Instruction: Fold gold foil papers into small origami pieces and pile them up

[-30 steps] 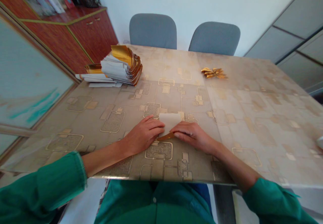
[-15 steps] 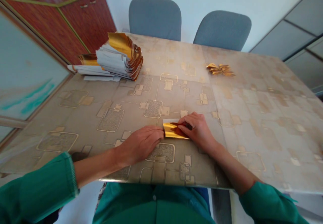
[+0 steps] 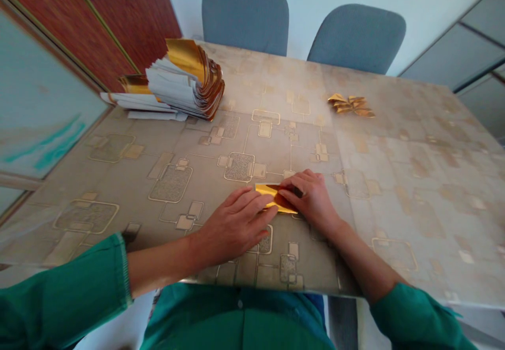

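A small folded sheet of gold foil paper (image 3: pixel 284 205) lies flat on the table near its front edge. My left hand (image 3: pixel 240 223) rests over the sheet's left part, palm down, fingers stretched out and slightly apart, fingertips on the gold surface. At the right end, my right hand (image 3: pixel 311 200) pinches a turned-up fold of the sheet between thumb and fingers. My palm and fingers hide part of the paper at both ends.
A tall bent stack of gold and white paper (image 3: pixel 185 84) stands at the back left of the patterned table (image 3: pixel 221 145). Several folded gold paper pieces (image 3: pixel 351 106) lie at the back right. Two grey chairs (image 3: pixel 245 16) stand behind the table, beside a red-brown cabinet (image 3: pixel 130 23).
My left hand has moved right, from the paper's left edge onto its top, and its fingers have spread. My right hand keeps its pinch at the right end. The view has tilted slightly downward.
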{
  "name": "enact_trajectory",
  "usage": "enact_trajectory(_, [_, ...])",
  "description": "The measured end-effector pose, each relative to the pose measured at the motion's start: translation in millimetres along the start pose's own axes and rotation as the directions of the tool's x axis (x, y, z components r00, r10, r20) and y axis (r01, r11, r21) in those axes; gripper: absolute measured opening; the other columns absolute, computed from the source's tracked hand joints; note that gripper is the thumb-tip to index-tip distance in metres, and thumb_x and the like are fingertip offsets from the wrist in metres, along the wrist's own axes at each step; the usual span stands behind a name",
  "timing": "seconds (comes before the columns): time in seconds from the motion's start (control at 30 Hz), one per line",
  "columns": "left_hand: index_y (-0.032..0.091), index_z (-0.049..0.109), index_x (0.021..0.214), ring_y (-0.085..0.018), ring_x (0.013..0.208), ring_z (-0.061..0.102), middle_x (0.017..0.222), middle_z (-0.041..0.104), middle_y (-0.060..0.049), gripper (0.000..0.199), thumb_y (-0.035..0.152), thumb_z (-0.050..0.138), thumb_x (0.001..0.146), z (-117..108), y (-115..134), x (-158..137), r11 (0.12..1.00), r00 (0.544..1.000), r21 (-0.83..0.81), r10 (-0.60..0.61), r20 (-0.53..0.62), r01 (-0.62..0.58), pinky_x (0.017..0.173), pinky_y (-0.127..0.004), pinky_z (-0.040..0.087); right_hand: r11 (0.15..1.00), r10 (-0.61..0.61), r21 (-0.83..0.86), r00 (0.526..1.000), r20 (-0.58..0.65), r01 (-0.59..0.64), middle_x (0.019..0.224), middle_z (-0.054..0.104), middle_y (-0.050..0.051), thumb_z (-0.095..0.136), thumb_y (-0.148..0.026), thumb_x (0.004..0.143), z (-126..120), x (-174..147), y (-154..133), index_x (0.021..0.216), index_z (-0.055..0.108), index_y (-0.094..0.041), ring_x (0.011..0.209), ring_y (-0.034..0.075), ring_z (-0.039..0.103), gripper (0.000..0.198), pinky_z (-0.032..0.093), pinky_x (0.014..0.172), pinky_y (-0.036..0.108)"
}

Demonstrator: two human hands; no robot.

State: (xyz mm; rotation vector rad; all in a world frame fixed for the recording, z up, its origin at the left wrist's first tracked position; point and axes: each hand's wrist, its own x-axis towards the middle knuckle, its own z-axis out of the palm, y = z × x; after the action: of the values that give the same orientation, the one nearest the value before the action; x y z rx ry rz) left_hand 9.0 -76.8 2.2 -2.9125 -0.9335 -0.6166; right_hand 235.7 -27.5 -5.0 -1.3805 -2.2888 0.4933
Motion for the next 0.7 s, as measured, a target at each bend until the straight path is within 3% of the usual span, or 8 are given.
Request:
enact_trajectory(0.1, [0.008,0.042,0.142,-0.032,0.142,0.034,0.151,0.041,-0.017,0.063,0.050,0.050,0.096,7,9,3,1.000,0.993,-0.019,0.013,0.116,-0.011,0.118,-0.049,0.026,1.000,0.001,-0.004,1.000,-0.001,-0.001,0.083,0.071,0.000,0.067,-0.026,0.090,1,1,2,0.085,0.069,-0.024,0.084,0.019,0.057,0.006,0.029,0.079,0.034])
enact_trajectory(0.23, [0.004,0.030,0.149,-0.033,0.148,0.024,0.157,0.029,-0.020,0.086,0.064,0.050,0.091,19,15,-2,0.998,0.970,-0.044,-0.029,0.242,0.040,0.120,-0.046,0.021,1.000,0.003,-0.021,1.000,0.001,-0.003,0.082,0.071,0.001,0.063,-0.027,0.092,0,2,1,0.084,0.069,-0.024,0.083,0.019,0.057,0.011,0.029,0.078,0.034])
enact_trajectory(0.43, [0.005,0.026,0.151,-0.034,0.149,0.018,0.159,0.022,-0.021,0.090,0.066,0.052,0.089,21,15,-6,0.996,0.952,-0.063,-0.039,0.303,0.061,0.121,-0.046,0.015,0.997,0.009,-0.076,0.999,-0.038,-0.011,0.078,0.069,0.000,0.061,-0.027,0.093,3,3,-3,0.081,0.068,-0.022,0.080,0.019,0.055,0.014,0.027,0.075,0.033])
enact_trajectory(0.7, [0.010,0.029,0.151,-0.035,0.150,0.017,0.160,0.020,-0.022,0.087,0.064,0.056,0.088,19,16,-5,0.991,0.953,-0.112,-0.042,0.300,0.079,0.120,-0.049,0.019,0.983,-0.049,-0.182,0.997,-0.060,0.038,0.074,0.066,0.002,0.061,-0.022,0.091,8,4,-3,0.079,0.064,-0.019,0.076,0.019,0.052,0.012,0.030,0.072,0.032])
